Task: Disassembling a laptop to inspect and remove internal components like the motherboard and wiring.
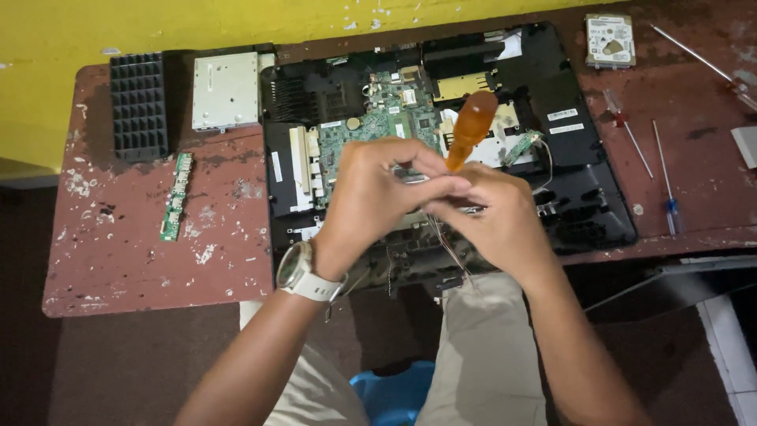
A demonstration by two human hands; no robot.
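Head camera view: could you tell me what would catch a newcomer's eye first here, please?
The two hands meet at the centre, the left hand and right hand pinched together around an orange-handled screwdriver. Beneath them lies an opened laptop chassis with its green circuit board exposed, on a worn reddish table. A white watch stands out on the left wrist.

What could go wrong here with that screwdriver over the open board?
1. The right hand holds the orange-handled screwdriver above the exposed motherboard; a slip might gouge it.
2. Thin wires run under both hands and could snag on the left hand.
3. The open laptop chassis overhangs the table edge and could tip.
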